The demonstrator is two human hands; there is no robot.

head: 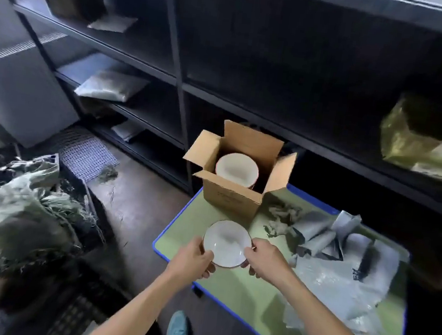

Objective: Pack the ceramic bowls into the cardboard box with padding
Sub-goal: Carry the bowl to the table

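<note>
A white ceramic bowl (226, 242) with a thin brown rim is held over the near left part of the green table (249, 294). My left hand (194, 259) grips its left edge and my right hand (266, 258) grips its right edge. Beyond it, an open cardboard box (231, 196) stands on the table's far left corner, flaps up. Inside the box, a stack of white bowls (236, 169) leans on edge. Grey padding sheets (341, 258) lie crumpled on the table's right side.
Dark metal shelving (180, 80) runs behind the table, holding a yellow-wrapped parcel (421, 140) at right. On the floor at left sit black crates with a plastic bag of straw-like filling (18, 216). The table has a blue edge (181, 215). My blue shoes (178, 329) show below.
</note>
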